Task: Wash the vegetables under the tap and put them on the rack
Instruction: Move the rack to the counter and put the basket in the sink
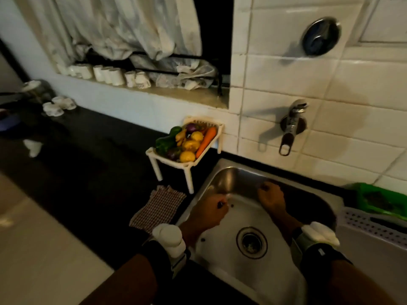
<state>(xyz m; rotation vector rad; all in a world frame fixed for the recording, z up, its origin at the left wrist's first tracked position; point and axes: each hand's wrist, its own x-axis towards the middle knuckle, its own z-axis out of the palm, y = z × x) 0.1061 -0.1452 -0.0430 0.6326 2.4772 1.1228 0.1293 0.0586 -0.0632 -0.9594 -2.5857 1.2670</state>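
Observation:
A white plastic rack (pixel 154 156) stands on the dark counter left of the sink, against the wall. On it lie a carrot (pixel 206 138), several yellow lemons (pixel 187 156), green peppers (pixel 164 143) and purple onions (pixel 191 128). The steel tap (pixel 290 128) juts from the tiled wall above the sink (pixel 253 276), and I see no water running. Both my hands are down in the basin. My left hand (pixel 209 213) has its fingers curled in near the left wall, with nothing visible in it. My right hand (pixel 272 198) reaches to the back wall, its fingertips hidden.
A checked cloth (pixel 157 209) lies on the counter by the sink's left rim. A green tray (pixel 381 200) and a white perforated basket (pixel 372 226) sit to the right. White cups (pixel 108 75) line the window sill, and more cups (pixel 57 106) stand at far left.

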